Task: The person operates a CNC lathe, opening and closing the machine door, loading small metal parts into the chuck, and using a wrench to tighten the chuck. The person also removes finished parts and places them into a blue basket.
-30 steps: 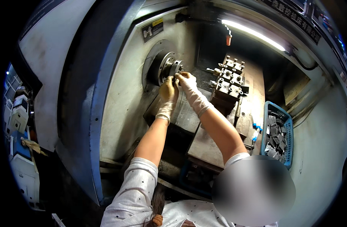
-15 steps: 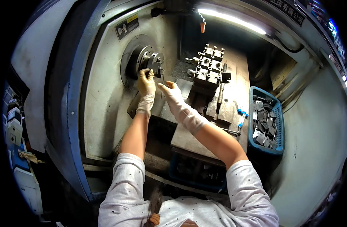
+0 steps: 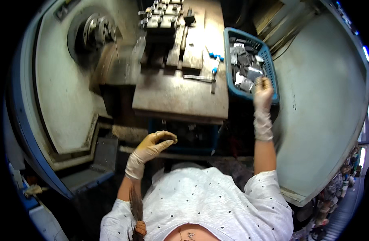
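Gloved right hand (image 3: 263,89) reaches over the blue parts basket (image 3: 271,72) rim, fingers curled together; left hand (image 3: 156,143), well left of it, pinches empty.

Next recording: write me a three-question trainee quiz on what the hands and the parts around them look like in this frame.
1. True or false: the right hand is at the rim of the blue basket of grey metal pieces.
2. Which lies nearer the lathe chuck: the tool block or the basket?
3. Multiple choice: the left hand is A) gripping the chuck, B) drawn back in front of the chest with thumb and fingers pinched together, C) inside the basket.

Key:
1. True.
2. The tool block.
3. B; whether it holds anything is too small to tell.
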`<state>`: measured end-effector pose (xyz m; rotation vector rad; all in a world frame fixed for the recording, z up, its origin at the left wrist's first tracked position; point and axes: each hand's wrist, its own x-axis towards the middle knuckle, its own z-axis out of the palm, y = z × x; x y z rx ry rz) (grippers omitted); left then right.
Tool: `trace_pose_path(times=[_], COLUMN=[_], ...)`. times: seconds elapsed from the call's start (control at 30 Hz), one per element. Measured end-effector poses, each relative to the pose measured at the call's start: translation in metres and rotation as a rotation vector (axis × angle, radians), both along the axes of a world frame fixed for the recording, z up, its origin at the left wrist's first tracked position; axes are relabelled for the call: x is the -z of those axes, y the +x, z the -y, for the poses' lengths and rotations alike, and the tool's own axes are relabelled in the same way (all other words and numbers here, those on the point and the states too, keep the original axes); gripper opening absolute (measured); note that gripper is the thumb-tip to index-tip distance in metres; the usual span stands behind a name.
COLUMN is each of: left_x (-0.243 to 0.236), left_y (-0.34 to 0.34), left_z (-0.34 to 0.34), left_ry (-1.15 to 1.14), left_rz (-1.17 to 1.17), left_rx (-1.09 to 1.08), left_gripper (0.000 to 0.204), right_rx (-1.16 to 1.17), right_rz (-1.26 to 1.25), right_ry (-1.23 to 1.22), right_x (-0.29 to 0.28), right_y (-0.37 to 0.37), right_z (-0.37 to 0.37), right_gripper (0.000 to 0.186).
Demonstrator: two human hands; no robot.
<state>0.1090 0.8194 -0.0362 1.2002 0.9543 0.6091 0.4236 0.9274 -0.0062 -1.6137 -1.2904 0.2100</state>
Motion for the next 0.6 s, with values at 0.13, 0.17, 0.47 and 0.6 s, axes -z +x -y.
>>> trace_pose_path(times=[0.13, 0.17, 0.47, 0.6], left_x=[0.086, 0.109, 0.204, 0.221], left_y=[-0.01, -0.007, 0.103, 0.129], left_z=[0.02, 0.017, -0.029, -0.044], left_ry=[0.095, 0.151, 0.498, 0.739], left_rz=[-0.728, -0.814, -1.057, -0.974], left_rx=[0.059, 0.02, -0.145, -0.166], left_gripper=[0.027, 0.029, 0.049, 0.043], right_rx=[0.129, 0.117, -0.174, -0.133], right_rz=[0.532, 0.493, -0.176, -0.105], right_ry=[-0.288, -0.239, -0.138, -0.392], right_x=[0.017, 0.021, 0.062, 0.066], right_y=[0.079, 0.082, 0.02, 0.033], right_z=[-0.022, -0.019, 0.135, 0.181], right_gripper=[0.023, 0.027, 0.034, 0.032])
